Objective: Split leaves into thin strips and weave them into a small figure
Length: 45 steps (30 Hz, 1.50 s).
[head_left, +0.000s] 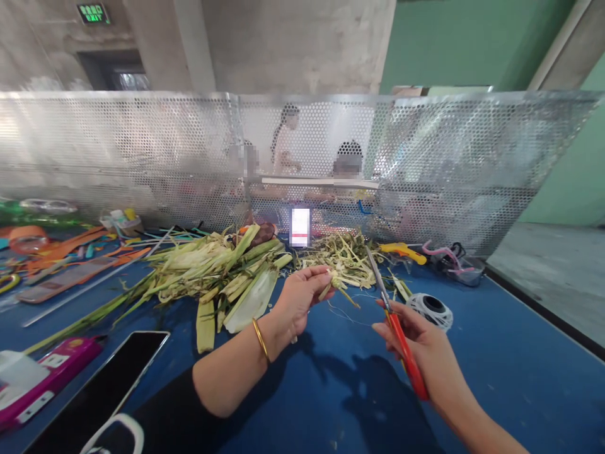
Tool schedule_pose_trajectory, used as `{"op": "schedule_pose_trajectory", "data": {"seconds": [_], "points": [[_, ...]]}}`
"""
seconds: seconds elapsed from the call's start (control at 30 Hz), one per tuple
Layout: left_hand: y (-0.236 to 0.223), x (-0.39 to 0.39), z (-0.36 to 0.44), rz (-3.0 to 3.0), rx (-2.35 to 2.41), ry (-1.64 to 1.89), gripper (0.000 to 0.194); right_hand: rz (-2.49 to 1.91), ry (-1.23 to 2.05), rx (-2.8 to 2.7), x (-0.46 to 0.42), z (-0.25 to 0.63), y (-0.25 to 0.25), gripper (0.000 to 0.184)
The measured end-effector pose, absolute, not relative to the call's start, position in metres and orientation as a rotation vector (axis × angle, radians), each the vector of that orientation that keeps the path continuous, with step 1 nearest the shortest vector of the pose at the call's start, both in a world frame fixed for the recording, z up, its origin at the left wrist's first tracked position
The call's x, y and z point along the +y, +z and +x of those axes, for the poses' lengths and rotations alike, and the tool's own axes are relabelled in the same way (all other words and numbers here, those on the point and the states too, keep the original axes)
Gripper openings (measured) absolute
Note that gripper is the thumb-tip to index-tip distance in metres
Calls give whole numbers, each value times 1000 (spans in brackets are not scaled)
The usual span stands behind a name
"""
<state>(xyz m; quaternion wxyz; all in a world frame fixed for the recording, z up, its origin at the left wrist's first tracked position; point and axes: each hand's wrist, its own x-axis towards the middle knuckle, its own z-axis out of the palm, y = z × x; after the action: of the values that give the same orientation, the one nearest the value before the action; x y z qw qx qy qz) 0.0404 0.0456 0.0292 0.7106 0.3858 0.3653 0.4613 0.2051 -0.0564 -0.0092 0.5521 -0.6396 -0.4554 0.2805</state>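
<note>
My left hand [295, 302] pinches a small bundle of pale plant fibre [338, 280] between thumb and fingertips, held above the blue table. A thin stem sticks out of the bundle toward the right. My right hand [420, 347] grips a pair of red-handled scissors [405, 353], blades pointing up and away, a little to the right of the bundle. Whether the blades are fully together is hard to tell. A fine thread [347, 315] runs between the two hands. Close beyond my right hand lies a roll of white string [430, 310].
Green husks and leaves [212, 271] are heaped left of centre, with shredded strips [350, 249] behind my left hand. A yellow-handled tool [401, 252] lies back right. A phone [104, 384] and a purple power strip [57, 372] are front left. A perforated metal screen [165, 157] borders the table.
</note>
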Motion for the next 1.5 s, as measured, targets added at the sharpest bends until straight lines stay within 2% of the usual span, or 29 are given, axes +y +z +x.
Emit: {"op": "schedule_pose_trajectory", "data": {"seconds": [0.33,0.7,0.9,1.0,1.27,1.5], "points": [[37,26,44,1271,718,976,23,-1248,873,-751,-60,206,-1,68],[25,26,48,1426,698,762,37,-1244,936,-864,-56,196,-2,54],[24,25,45,1360,688,598,38,-1232,926,-898,-59,195,1,54],[22,24,45,1352,721,541,28,-1267,890,-944,-59,194,2,56],[32,40,37,1148,764,882,13,-1335,636,-1056,-59,211,-2,63],[49,51,23,861,663,1085,17,-1523,573,-1387,-57,231,-17,53]]}}
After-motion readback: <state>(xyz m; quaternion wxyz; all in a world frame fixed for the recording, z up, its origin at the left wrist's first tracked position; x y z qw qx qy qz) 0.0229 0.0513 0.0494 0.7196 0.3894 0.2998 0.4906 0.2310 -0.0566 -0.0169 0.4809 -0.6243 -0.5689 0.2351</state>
